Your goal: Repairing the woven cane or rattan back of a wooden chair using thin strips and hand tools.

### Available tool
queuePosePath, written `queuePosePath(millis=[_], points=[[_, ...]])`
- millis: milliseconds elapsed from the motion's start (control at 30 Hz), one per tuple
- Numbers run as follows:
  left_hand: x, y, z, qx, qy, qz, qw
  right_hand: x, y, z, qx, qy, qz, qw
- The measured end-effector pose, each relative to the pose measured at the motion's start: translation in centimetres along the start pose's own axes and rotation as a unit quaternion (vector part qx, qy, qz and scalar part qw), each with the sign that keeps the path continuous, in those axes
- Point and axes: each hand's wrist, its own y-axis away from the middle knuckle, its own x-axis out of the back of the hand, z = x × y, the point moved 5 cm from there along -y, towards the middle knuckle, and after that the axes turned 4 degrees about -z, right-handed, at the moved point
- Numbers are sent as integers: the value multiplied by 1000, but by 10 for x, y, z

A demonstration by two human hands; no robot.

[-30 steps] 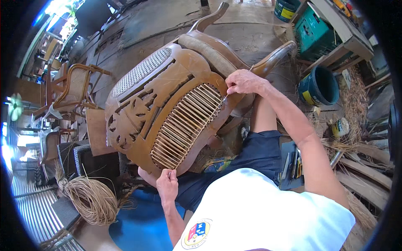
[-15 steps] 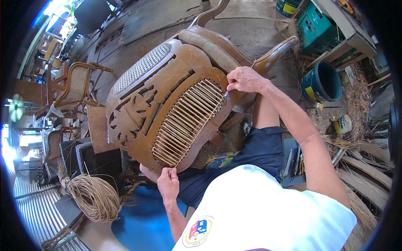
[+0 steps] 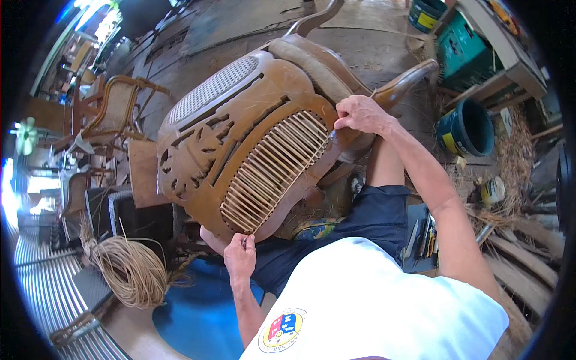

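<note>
Workshop bkgd, L to R: at far L, a cane-backed armchair [image 3: 111, 111] stands on the floor [image 3: 234, 30], w/ a coil of cane [image 3: 133, 271] nearer you, beside a blue surface [image 3: 201, 315]. Your L hand [image 3: 240, 259] is at the lower corner of the back panel [image 3: 276, 165], thumb & finger closed in a pinch on a thin strand [image 3: 289, 189]. Centre: the carved chair [image 3: 243, 129] is directly before you, its panel laid w/ approx. parallel strips; the strand follows the panel's near edge betw. your hands. Your R hand [image 3: 364, 115] pinches it at the upper R corner, fingertips together; the tip can't be made out. Far R: a dark bucket [image 3: 465, 129]. Step in hand, prob.: drawing the strand along the edge. Next move calls for even tension & alignment w/ the rim holes.
</note>
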Motion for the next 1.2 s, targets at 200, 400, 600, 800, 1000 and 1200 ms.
queuePosePath(millis=[200,400,600,800,1000,1200], points=[[6,0,6,6,23,-2,1000,6,5,-3,40,52,35,997],[12,8,1,33,47,19,998,0,11,-10,5,114,96,989],[15,12,-8,47,36,24,998,0,13,-2,0,123,68,990],[17,16,-31,59,21,44,997,-1,14,-4,12,122,72,990],[24,24,-46,79,62,54,993,-1,15,-2,16,120,77,990],[25,32,-45,77,125,55,988,6,17,-2,22,150,79,985]])
